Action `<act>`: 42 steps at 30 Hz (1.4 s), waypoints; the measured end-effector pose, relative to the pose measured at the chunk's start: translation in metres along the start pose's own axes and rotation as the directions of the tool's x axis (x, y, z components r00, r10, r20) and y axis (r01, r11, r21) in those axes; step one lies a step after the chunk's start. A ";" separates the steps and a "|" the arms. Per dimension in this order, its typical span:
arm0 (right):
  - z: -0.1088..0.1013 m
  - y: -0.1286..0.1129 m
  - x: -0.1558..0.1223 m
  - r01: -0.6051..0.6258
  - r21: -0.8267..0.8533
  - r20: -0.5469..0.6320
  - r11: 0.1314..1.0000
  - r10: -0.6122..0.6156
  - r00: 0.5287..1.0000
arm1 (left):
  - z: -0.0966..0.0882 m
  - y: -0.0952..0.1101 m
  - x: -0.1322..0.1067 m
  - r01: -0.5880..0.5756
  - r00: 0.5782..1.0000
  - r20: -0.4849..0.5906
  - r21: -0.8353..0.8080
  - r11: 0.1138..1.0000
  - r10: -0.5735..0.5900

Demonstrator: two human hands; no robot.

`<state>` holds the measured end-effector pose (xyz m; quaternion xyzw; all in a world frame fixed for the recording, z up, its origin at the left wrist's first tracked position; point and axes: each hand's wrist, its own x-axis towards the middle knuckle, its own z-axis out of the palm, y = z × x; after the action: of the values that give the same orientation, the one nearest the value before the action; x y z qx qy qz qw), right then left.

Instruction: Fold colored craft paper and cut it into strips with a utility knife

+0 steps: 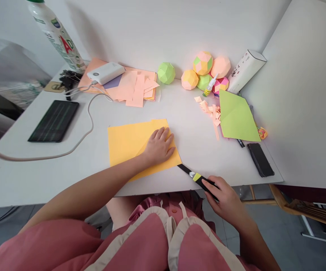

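A folded yellow-orange paper sheet (126, 141) lies on the white table (197, 135) in front of me. My left hand (159, 146) presses flat on its right part, fingers stretched out. My right hand (226, 199) is closed round the black and yellow handle of a utility knife (197, 177) at the table's front edge. The knife's tip touches the paper's lower right corner.
A green sheet (238, 116) and pink paper scraps (212, 113) lie to the right, with a dark phone (260, 159) near the edge. Paper polyhedra (204, 71), a glue bottle (210, 86) and a white box (246, 70) stand at the back. Left: tablet (54, 120), power bank (105, 72), cable, pink sheets (133, 88), bottle (57, 34).
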<state>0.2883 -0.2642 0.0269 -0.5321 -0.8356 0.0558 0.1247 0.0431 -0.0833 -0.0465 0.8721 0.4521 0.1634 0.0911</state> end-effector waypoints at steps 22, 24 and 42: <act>0.006 -0.015 0.015 0.044 -0.070 0.069 0.997 -0.039 0.997 | 0.009 0.020 0.006 0.046 0.993 0.101 0.141 0.989 -0.061; 0.004 -0.016 0.014 0.040 -0.081 0.075 0.996 -0.034 0.997 | 0.007 0.021 0.006 0.048 0.990 0.121 0.153 0.987 -0.067; 0.005 -0.007 0.029 0.035 -0.107 0.081 0.994 -0.026 0.996 | 0.003 0.025 0.006 0.044 0.985 0.154 0.207 0.977 -0.077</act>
<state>0.2694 -0.2408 0.0281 -0.5225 -0.8498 0.0297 0.0634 0.0664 -0.0925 -0.0406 0.8730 0.4839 0.0422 0.0428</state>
